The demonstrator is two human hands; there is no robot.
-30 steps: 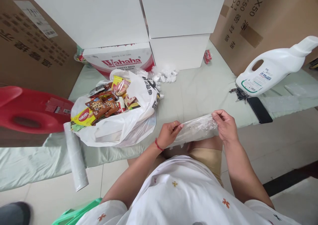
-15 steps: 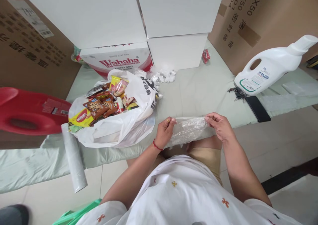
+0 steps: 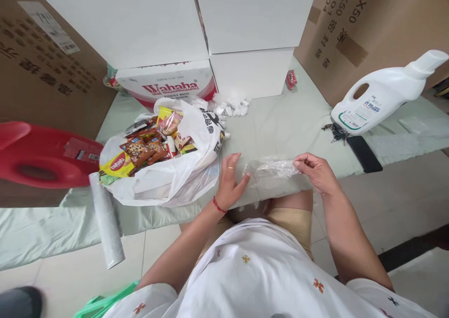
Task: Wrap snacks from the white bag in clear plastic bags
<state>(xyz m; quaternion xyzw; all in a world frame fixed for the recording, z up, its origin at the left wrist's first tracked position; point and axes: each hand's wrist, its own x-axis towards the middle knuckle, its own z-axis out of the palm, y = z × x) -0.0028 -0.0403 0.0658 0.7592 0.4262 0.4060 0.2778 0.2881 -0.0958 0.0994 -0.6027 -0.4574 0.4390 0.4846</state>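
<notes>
A clear, crinkled plastic bag (image 3: 275,167) stretches above the table's front edge. Its right end is pinched between the thumb and fingers of my right hand (image 3: 317,172). At its left end is my left hand (image 3: 231,182), thumb and fingers apart; the thumb is close to the plastic, and whether they touch is unclear. Left of my left hand stands a white carrier bag (image 3: 175,180) filled with packaged snacks (image 3: 142,152). Small white plastic bundles (image 3: 235,106) lie behind the hands.
A red jug (image 3: 45,156) and a plastic roll (image 3: 107,222) are at the left. At the right are a white detergent bottle (image 3: 379,93), keys (image 3: 336,132) and a black phone (image 3: 364,153). White boxes (image 3: 250,72) and a Wahaha carton (image 3: 168,82) stand behind.
My left hand has opened and let go of the bag's left end. The bag now trails from my right hand, narrower and more bunched. My right hand has shifted slightly right.
</notes>
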